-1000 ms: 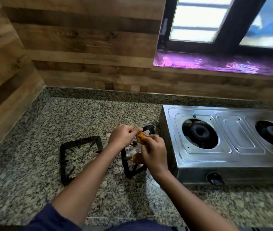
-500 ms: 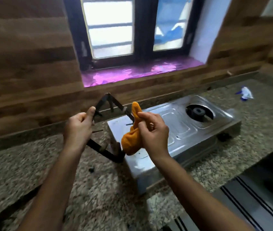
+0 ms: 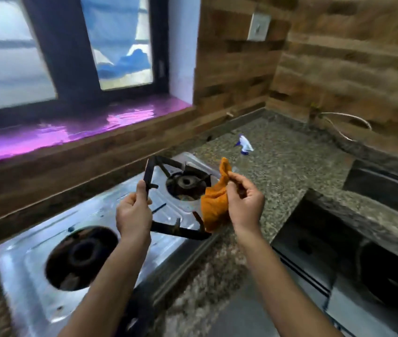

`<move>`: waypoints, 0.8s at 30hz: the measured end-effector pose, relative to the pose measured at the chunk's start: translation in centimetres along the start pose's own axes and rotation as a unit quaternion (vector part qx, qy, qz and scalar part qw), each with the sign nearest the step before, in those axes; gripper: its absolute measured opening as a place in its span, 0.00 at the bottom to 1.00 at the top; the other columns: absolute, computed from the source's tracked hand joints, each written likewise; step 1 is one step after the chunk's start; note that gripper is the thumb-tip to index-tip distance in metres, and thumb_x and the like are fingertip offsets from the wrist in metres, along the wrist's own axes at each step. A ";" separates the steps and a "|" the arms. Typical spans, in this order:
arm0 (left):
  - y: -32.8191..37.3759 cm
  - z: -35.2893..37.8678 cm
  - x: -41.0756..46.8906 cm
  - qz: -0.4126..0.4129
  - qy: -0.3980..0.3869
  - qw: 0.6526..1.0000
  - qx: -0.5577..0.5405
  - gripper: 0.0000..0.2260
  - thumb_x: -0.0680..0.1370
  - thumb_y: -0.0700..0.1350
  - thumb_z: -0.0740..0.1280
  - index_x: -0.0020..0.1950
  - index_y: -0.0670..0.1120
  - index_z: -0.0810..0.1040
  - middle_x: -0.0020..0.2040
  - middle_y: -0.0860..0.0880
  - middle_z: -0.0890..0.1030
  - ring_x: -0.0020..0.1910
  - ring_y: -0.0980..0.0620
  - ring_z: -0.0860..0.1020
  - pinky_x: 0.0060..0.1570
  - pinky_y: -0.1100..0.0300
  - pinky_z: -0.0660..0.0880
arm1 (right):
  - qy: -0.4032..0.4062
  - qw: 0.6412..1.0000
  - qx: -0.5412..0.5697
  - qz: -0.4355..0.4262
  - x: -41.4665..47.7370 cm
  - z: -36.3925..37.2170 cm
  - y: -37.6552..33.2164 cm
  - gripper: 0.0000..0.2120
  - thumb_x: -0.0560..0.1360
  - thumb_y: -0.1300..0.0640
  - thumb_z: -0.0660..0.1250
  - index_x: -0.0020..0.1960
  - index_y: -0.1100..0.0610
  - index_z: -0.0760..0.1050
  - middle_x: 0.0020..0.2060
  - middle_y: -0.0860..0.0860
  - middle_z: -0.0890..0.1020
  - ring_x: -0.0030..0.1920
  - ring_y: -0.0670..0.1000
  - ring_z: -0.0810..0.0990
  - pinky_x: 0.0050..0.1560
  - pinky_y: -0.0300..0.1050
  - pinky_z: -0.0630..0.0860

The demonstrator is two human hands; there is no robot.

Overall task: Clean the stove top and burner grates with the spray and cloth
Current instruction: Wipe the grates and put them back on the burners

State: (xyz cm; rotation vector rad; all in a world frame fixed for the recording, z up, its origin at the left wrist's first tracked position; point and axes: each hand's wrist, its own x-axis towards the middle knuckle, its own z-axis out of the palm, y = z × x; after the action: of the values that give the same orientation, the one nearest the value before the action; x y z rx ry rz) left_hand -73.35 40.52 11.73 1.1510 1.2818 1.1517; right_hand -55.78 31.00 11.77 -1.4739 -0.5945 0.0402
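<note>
Lifted: burner grate [image 3: 181, 233] now over the stove top [image 3: 23, 276]

We have carried it from the granite counter [image 3: 278, 171] to above the right burner [image 3: 188, 182]. Left hand [image 3: 133, 215] grips its rail; right hand [image 3: 245, 203] pinches the orange cloth [image 3: 213, 207] beside it. We judge the grate-wiping step is closing; next, seat it squarely.

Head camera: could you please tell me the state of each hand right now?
Left hand: closed, gripping the burner grate.
Right hand: closed, holding the orange cloth.
</note>
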 end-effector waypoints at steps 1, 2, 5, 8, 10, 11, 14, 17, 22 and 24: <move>-0.3 1.8 0.1 -0.010 0.002 1.000 -0.002 0.25 0.78 0.64 0.60 0.33 0.45 0.74 0.31 0.47 0.73 0.36 0.46 0.72 0.41 0.54 0.67 | 0.015 1.000 -0.011 0.007 1.9 -1.3 1.4 0.12 0.74 0.65 0.67 0.52 0.52 0.83 0.47 0.47 0.85 0.50 0.46 0.83 0.55 0.44 0.79; -0.7 4.0 0.3 -0.020 0.004 1.000 -0.006 0.25 0.78 0.64 0.60 0.34 0.45 0.75 0.32 0.48 0.74 0.37 0.46 0.73 0.42 0.53 0.68 | 0.028 0.999 -0.023 0.016 4.1 -2.6 3.3 0.12 0.74 0.64 0.67 0.51 0.51 0.83 0.46 0.47 0.85 0.50 0.46 0.83 0.55 0.44 0.78; -1.4 8.9 1.1 -0.031 0.014 0.999 -0.011 0.24 0.78 0.62 0.60 0.34 0.45 0.74 0.32 0.49 0.75 0.36 0.49 0.73 0.42 0.54 0.68 | 0.068 0.995 -0.061 0.050 9.7 -5.8 8.6 0.11 0.74 0.64 0.66 0.52 0.53 0.83 0.46 0.50 0.85 0.50 0.50 0.83 0.54 0.47 0.79; -2.1 13.0 2.2 -0.040 0.023 0.999 -0.010 0.24 0.79 0.61 0.61 0.34 0.44 0.75 0.32 0.48 0.77 0.35 0.50 0.75 0.40 0.56 0.70 | 0.075 0.985 -0.122 0.097 14.4 -8.2 13.8 0.11 0.74 0.66 0.66 0.52 0.57 0.83 0.48 0.53 0.85 0.51 0.53 0.82 0.54 0.49 0.78; -3.1 14.8 2.9 -0.060 0.027 0.998 -0.009 0.24 0.78 0.63 0.61 0.35 0.44 0.77 0.34 0.46 0.79 0.39 0.46 0.78 0.44 0.52 0.73 | 0.046 0.974 -0.168 0.145 16.3 -8.9 16.5 0.11 0.75 0.66 0.66 0.54 0.57 0.82 0.50 0.52 0.83 0.52 0.53 0.81 0.52 0.45 0.76; -3.3 15.3 3.1 -0.067 0.028 0.997 -0.008 0.24 0.78 0.63 0.60 0.36 0.44 0.77 0.35 0.46 0.80 0.40 0.45 0.78 0.45 0.51 0.73 | 0.031 0.967 -0.195 0.159 16.8 -9.1 17.5 0.11 0.75 0.65 0.67 0.54 0.57 0.82 0.51 0.53 0.82 0.52 0.53 0.80 0.51 0.44 0.75; -3.8 16.6 3.6 -0.075 0.046 0.996 -0.009 0.23 0.79 0.62 0.60 0.35 0.44 0.76 0.34 0.47 0.77 0.38 0.48 0.75 0.42 0.54 0.70 | -0.008 0.950 -0.257 0.179 18.3 -9.1 20.9 0.10 0.75 0.65 0.68 0.55 0.60 0.82 0.54 0.56 0.83 0.54 0.57 0.81 0.52 0.45 0.76; -3.8 17.3 4.0 -0.080 0.061 0.995 -0.003 0.23 0.79 0.61 0.60 0.36 0.44 0.76 0.35 0.47 0.79 0.38 0.48 0.76 0.43 0.54 0.71 | -0.088 0.916 -0.325 0.218 19.4 -8.8 23.8 0.10 0.75 0.64 0.68 0.55 0.60 0.82 0.55 0.57 0.83 0.55 0.59 0.80 0.55 0.47 0.75; -3.8 16.9 4.0 -0.109 0.077 0.991 -0.029 0.20 0.80 0.59 0.61 0.38 0.46 0.79 0.37 0.48 0.81 0.42 0.48 0.79 0.43 0.56 0.72 | -0.155 0.857 -0.432 0.235 19.7 -7.9 24.2 0.09 0.75 0.51 0.68 0.53 0.50 0.82 0.57 0.54 0.80 0.59 0.60 0.75 0.60 0.57 0.73; -3.8 16.7 3.9 -0.130 0.091 0.987 -0.037 0.20 0.80 0.59 0.60 0.38 0.46 0.77 0.36 0.48 0.79 0.40 0.48 0.78 0.41 0.55 0.72 | -0.124 0.903 -0.403 0.078 18.5 -6.3 21.5 0.08 0.76 0.52 0.66 0.54 0.50 0.80 0.58 0.50 0.78 0.62 0.55 0.70 0.62 0.60 0.71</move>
State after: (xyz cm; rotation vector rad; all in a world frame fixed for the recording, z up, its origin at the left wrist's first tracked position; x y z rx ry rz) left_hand -56.79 44.41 7.27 0.8095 1.4674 1.1183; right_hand -30.36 34.93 -1.82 -2.3485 -0.7408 0.1187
